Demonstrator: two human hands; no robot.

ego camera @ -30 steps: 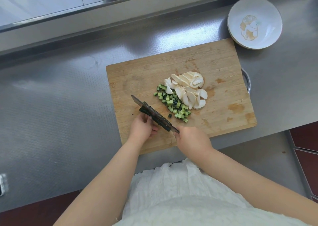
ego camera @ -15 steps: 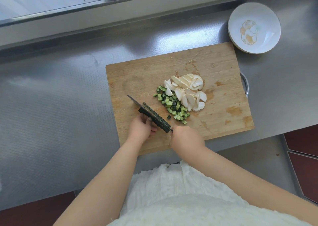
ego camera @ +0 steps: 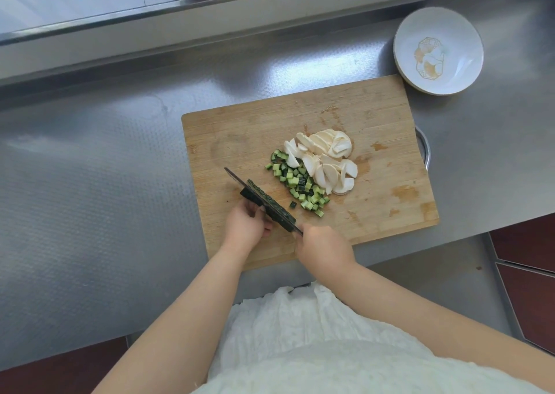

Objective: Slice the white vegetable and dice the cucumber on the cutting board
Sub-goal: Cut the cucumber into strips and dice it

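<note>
1. The right hand (ego camera: 326,245) grips the knife (ego camera: 264,202); its handle is hidden inside the fist.
2. The left hand (ego camera: 247,223) pins the uncut cucumber strip (ego camera: 250,196), mostly hidden behind the blade.
3. The diced cucumber (ego camera: 295,183) and white slices (ego camera: 322,159) lie touching on the cutting board (ego camera: 240,135).
4. A white bowl (ego camera: 438,51) sits on the steel table (ego camera: 90,183).

cutting board (ego camera: 300,123): 1 | knife (ego camera: 270,206): 1 | bowl (ego camera: 438,50): 1 | hands: 2, left (ego camera: 245,225), right (ego camera: 323,245)

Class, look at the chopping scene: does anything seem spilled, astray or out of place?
One cucumber cube lies alone on the board, apart from the diced pile, near the knife. Otherwise nothing stands out.
</note>
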